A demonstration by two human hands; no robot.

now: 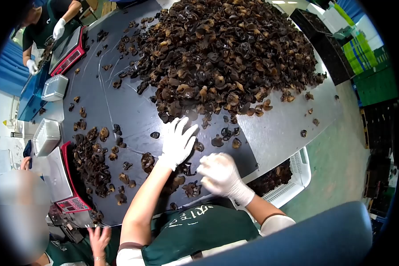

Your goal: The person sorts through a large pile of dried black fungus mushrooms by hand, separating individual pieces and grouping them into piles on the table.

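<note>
My left hand (177, 142), in a white glove, lies stretched out with its fingers spread at the near edge of a large heap of dark brown wood ear mushrooms (221, 57). Its fingertips reach the lowest mushrooms of the heap. To its right, my right hand (221, 175), also gloved in white, is curled closed above the table's near side and slightly blurred; whatever it may hold is hidden. Loose wood ears (191, 189) lie below and between the two hands. A single mushroom (155, 135) sits left of my left hand.
Below the table's right edge stands a white basket (304, 170) with mushrooms inside. Red scales (75, 201) and clear plastic trays (47, 137) line the left side, near a smaller mushroom pile (90, 162). A co-worker's gloved hand (59, 29) is at upper left; another person's bare hand (99, 241) is at lower left.
</note>
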